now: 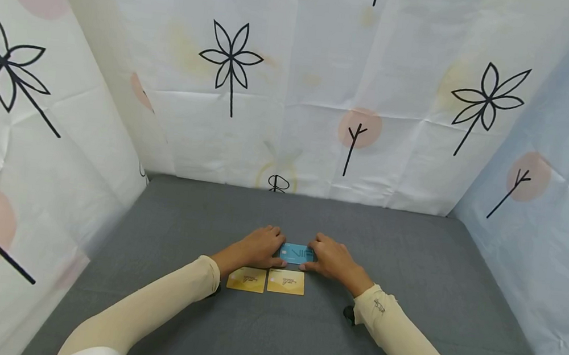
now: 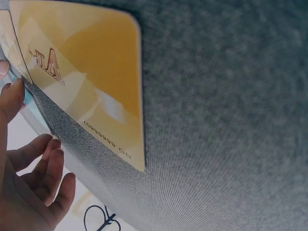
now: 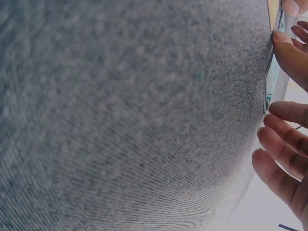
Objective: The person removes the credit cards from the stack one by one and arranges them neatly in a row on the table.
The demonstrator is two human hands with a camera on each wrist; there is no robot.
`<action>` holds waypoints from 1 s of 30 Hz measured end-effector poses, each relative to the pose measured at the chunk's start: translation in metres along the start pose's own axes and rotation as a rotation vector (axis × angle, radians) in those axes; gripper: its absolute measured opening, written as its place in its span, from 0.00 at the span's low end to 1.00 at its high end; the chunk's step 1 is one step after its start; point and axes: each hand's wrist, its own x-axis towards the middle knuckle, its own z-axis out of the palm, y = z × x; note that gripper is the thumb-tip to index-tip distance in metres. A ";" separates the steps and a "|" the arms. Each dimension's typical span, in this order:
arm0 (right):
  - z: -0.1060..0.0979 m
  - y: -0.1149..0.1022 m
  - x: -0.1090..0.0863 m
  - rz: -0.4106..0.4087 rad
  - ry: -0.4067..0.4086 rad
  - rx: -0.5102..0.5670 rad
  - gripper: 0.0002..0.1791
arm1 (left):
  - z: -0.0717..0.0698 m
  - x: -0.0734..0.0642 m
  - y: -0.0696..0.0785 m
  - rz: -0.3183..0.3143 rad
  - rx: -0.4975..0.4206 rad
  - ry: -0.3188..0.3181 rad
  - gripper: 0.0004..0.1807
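Note:
A light-blue card point(image 1: 296, 253) lies between my two hands on the grey cloth. My left hand point(image 1: 262, 248) holds its left end, thumb at the near corner and fingers at the far corner. At the other end my right hand point(image 1: 332, 258) grips it the same way, thumb and index finger on opposite edges. In the right wrist view only a thin strip of the blue card point(image 3: 273, 79) shows. Two gold cards lie side by side just nearer than the blue one: a left gold card point(image 1: 246, 280) below my left hand, and a right gold card point(image 1: 286, 282).
Grey cloth point(image 1: 269, 336) covers the table around the cards. White printed curtains point(image 1: 293, 87) stand along the back and both sides of it.

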 end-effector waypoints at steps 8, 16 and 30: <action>-0.002 0.002 0.004 0.007 -0.013 0.016 0.30 | -0.002 0.004 0.000 -0.030 -0.014 -0.036 0.30; -0.003 0.002 0.006 0.018 -0.028 0.034 0.28 | -0.007 0.006 0.001 -0.049 -0.023 -0.049 0.28; 0.002 0.003 0.005 0.027 -0.022 0.045 0.27 | -0.001 0.010 0.001 -0.082 -0.061 -0.081 0.27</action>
